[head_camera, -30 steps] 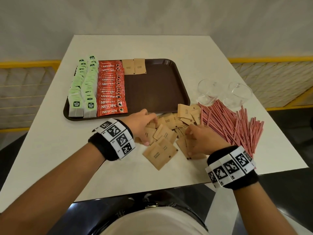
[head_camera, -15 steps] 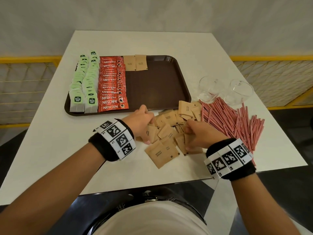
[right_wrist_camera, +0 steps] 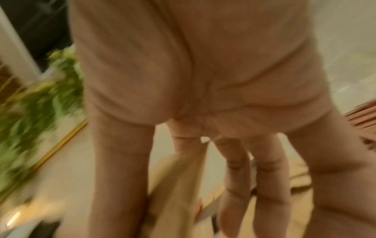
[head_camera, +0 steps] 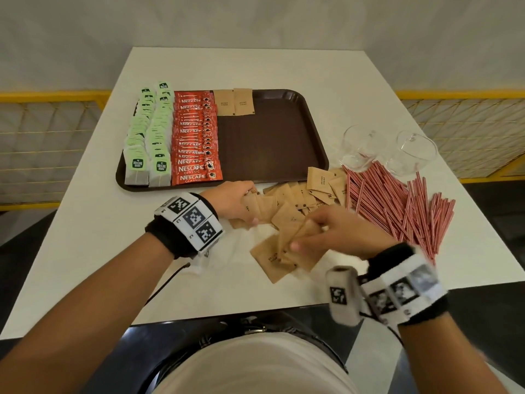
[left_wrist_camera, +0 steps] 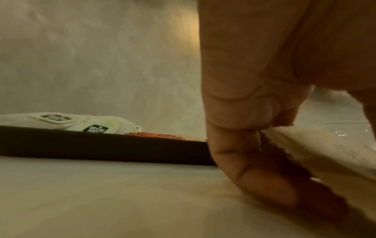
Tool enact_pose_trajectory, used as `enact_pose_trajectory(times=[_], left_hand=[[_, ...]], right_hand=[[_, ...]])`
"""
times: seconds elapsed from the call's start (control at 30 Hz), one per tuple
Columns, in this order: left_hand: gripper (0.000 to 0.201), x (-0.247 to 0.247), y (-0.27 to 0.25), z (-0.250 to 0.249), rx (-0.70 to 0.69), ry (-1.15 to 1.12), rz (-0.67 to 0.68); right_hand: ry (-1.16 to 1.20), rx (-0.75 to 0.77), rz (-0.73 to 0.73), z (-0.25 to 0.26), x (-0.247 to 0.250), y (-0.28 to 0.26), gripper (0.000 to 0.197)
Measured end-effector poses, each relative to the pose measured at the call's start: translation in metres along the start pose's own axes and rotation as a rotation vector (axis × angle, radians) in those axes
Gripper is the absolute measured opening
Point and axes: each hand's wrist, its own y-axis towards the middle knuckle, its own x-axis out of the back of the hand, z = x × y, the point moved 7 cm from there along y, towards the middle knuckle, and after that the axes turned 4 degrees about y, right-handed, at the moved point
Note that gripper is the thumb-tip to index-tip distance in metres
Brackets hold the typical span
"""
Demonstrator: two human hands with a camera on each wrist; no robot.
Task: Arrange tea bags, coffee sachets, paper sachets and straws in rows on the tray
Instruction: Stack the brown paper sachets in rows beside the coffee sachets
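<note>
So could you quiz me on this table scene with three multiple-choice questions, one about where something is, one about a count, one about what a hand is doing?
1. Where does the heap of thin red-and-white striped straws lie?
A. on the dark brown plastic tray
B. on the white table, right of the tray
C. inside a glass cup

2. How many brown paper sachets lie on the dark brown plastic tray?
A. two
B. none
C. six

3. What is the right hand doing?
A. resting flat and holding nothing
B. holding a straw
C. pinching brown paper sachets picked from the loose pile

Answers: 1 B, the straws spread over the white table beside the two clear glass cups; 2 A, two sit side by side at the tray's far edge, next to the red coffee sachets; 3 C, thumb and fingers close on sachets.
</note>
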Motion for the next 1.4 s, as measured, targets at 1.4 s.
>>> enact_pose_trajectory(times=[1.4], left_hand=[[0.016,0.02,-0.025,0.014,-0.148,-1.707,-0.015]], right_hand=[[-0.054,0.474,-0.437,0.111,0.021,0.056,0.074]])
